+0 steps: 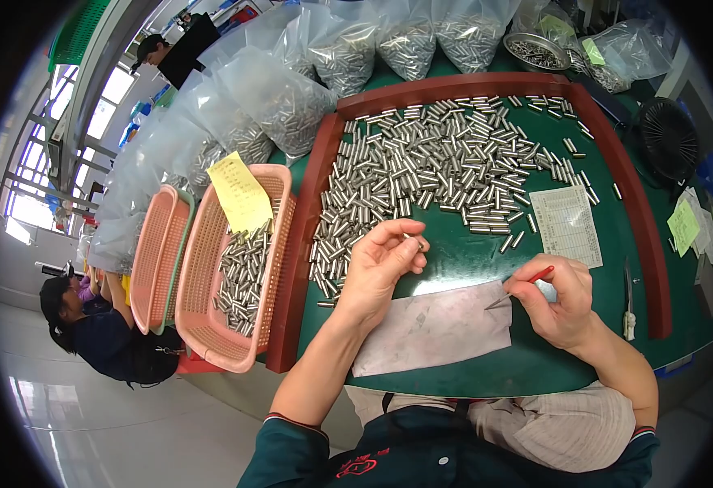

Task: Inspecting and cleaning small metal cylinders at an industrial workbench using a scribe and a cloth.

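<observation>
My left hand pinches one small metal cylinder between thumb and fingertips, at the near edge of a big heap of silver cylinders spread over the green work surface. My right hand grips a thin pointed tool with a red handle; its tip rests over a grey sheet near the front edge. The two hands are a short way apart.
A dark red rim frames the green surface. A pink basket with cylinders and a yellow note stands left, another pink basket beside it. Clear bags of cylinders line the back. A printed form, a black fan and another seated person are nearby.
</observation>
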`<state>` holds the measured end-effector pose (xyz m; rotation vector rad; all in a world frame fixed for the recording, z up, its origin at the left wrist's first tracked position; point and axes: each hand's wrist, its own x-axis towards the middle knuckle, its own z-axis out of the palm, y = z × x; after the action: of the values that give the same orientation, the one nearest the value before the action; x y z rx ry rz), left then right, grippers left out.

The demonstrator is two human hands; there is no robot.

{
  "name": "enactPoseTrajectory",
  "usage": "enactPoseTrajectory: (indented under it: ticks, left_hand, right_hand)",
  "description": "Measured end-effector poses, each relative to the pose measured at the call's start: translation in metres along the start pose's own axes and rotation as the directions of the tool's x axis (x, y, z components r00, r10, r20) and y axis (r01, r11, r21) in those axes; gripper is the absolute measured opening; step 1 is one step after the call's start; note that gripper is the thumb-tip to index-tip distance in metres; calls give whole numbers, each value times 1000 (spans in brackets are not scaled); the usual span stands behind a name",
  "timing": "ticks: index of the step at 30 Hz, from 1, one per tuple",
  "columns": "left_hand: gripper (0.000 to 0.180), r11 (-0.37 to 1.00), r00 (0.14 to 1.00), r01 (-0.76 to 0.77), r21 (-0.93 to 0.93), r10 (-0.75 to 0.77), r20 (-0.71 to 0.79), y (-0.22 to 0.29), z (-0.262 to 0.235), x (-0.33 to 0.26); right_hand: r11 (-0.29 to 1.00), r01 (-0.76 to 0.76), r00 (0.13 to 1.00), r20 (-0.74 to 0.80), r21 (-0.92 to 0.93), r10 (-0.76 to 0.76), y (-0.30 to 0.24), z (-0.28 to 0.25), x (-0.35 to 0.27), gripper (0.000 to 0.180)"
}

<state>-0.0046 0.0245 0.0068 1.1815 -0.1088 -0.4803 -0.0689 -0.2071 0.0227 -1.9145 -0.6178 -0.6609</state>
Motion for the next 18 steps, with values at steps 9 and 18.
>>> enactPoseTrajectory:
  ticks: [9, 18]
  left_hand:
    - [29, 974, 984, -118, 194, 141, -112, -2, 10, 0]
    - [24, 955, 982, -109, 276, 147, -121, -2, 11, 0]
  right_hand:
    - [1000, -6, 1000, 2, 4, 6, 0, 0, 0, 16]
    - [1000, -2, 1000, 5, -1, 2, -2, 0, 0, 16]
